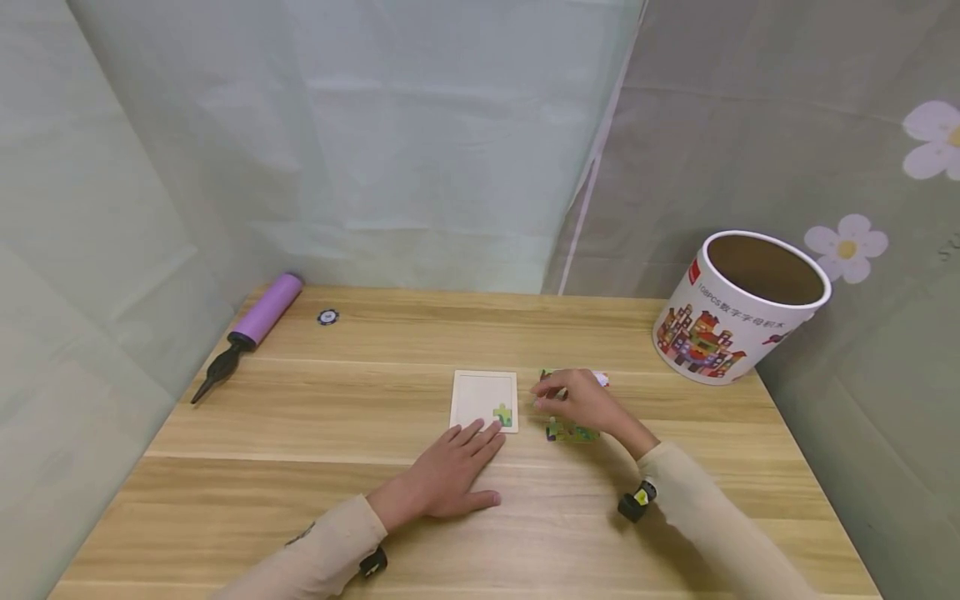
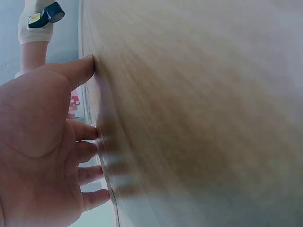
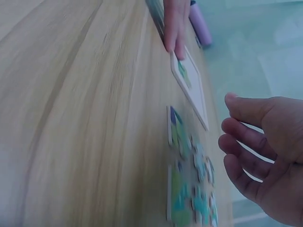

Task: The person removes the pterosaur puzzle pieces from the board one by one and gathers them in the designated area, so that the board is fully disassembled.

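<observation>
Hovering loosely spread over the loose coloured jigsaw pieces [image 1: 572,430], the right hand [image 1: 576,398] held none yet; the left hand [image 1: 448,477], fingers flat, steadied the white square puzzle tray [image 1: 480,392] on the bench. Next, probably: pinching one piece cleanly.

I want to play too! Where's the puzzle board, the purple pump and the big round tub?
puzzle board [image 1: 480,396], head view, on its bare white middle.
purple pump [image 1: 266,309], head view, on its purple barrel.
big round tub [image 1: 705,325], head view, on its printed side wall.
</observation>
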`<action>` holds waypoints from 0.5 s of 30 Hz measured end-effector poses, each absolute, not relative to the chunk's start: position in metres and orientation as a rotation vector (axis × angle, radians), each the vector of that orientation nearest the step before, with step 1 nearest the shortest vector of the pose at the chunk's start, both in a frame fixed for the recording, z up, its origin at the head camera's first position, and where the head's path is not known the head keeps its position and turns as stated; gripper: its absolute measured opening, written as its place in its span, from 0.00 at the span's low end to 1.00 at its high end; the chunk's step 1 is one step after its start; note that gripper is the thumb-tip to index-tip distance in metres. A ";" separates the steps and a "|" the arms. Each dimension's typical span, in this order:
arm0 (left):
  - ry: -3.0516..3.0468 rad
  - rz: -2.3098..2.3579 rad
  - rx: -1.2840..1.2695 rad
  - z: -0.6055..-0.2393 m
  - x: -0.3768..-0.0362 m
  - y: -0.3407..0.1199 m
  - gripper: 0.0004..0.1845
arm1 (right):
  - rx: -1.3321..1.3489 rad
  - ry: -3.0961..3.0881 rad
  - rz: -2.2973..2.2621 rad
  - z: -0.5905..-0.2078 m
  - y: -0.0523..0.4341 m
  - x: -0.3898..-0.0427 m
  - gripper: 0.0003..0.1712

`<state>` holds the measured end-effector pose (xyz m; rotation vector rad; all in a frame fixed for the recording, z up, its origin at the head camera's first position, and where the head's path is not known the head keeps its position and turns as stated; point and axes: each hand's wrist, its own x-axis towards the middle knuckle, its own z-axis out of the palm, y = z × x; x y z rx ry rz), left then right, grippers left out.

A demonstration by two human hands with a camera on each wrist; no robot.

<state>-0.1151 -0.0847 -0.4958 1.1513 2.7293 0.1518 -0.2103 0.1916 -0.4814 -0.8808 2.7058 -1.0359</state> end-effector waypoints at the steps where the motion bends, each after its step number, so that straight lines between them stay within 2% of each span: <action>1: 2.730 0.152 1.153 -0.496 -0.115 -0.085 0.44 | -0.874 2.697 -1.035 -0.482 0.188 -0.211 0.11; 7: 2.736 0.142 1.169 -0.497 -0.116 -0.085 0.44 | -0.902 2.671 -0.992 -0.486 0.168 -0.217 0.13; 15: 2.733 0.140 1.170 -0.497 -0.116 -0.085 0.44 | -0.983 2.688 -0.936 -0.492 0.152 -0.222 0.11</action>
